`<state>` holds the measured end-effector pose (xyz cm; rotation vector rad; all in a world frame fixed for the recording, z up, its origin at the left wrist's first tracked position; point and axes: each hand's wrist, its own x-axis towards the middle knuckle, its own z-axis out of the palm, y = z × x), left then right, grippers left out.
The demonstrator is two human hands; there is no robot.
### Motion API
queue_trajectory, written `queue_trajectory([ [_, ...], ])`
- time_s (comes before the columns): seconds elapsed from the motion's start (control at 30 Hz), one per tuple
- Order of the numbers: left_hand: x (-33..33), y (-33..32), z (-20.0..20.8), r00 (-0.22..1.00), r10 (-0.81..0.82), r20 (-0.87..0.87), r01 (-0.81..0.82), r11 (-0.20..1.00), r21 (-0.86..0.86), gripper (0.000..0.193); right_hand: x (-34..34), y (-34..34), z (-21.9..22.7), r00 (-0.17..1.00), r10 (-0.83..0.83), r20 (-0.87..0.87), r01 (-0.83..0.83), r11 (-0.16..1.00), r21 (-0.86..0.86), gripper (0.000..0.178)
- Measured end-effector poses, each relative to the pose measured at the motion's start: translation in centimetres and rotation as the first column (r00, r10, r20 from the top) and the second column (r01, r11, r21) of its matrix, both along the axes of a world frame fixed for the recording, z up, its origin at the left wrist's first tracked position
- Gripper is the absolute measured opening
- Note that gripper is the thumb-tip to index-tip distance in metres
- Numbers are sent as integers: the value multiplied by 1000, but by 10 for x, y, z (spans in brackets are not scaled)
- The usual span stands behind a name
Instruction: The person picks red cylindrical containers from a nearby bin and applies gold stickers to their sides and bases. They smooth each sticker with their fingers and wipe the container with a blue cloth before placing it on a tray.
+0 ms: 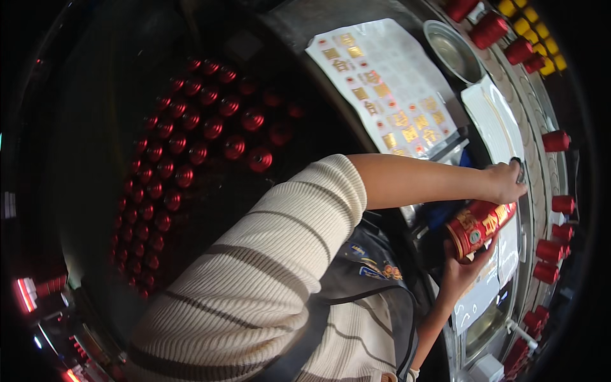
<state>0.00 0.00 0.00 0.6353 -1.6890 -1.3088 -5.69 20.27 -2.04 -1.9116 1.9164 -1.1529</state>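
Plainly, the can [480, 228] is up between both hands, tilted over the bench, red with gold print on its side.

Right hand [461, 272]: below it, palm up against the can's lower side. Fingers wrapped, one running along the near wall, another part of the hand at the lower end; a firm hold.

Left hand [505, 183]: just above the can's upper end, fingers curled in. A small dark piece [517, 167] shows at these fingertips; cannot tell whether they pinch it or only lie against it. Nor is it clear whether they press on the can's end.

Beyond the left fingers: the belt [541, 184], curving past, with red spools or cans [555, 141] standing along it, too small to tell which. Above those fingers: white sheet [493, 118], then a metal bowl [453, 52].

Up and left of the left fingers: label sheet [388, 89], pale, with gold and red prints, flat on the bench. Farther above, near the rim of view: yellow pieces [534, 28], set in rows.

Below the right fingers: another white sheet [470, 305], with a tray [487, 328] next to it.

Well left of both hands, past the striped sleeve [267, 267]: rows of shiny red pieces [197, 151] in a dark area, their ends catching light. Dark apron [359, 270] behind the forearms.
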Motion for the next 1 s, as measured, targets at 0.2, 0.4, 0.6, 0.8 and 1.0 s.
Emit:
queue_trajectory([
  [0.2,192,26,-89,991,-21,136,5,993,120,38,95,45,-76,893,183,412,-248,963,109,116],
  [0.4,415,68,-10,832,244,498,-161,966,-204,31,152,-37,-49,771,618,156,-635,725,267,111],
  [0.6,478,178,-18,401,657,638,-542,732,-413,14,171,-116,-61,749,659,74,-655,719,233,110],
  [0.8,534,224,-248,-144,733,665,-638,445,-628,23,117,-112,-72,878,460,132,-477,862,174,92],
  [1.0,557,225,-367,-236,660,713,-710,384,-591,19,64,-108,-70,957,286,-43,-274,944,182,76],
])
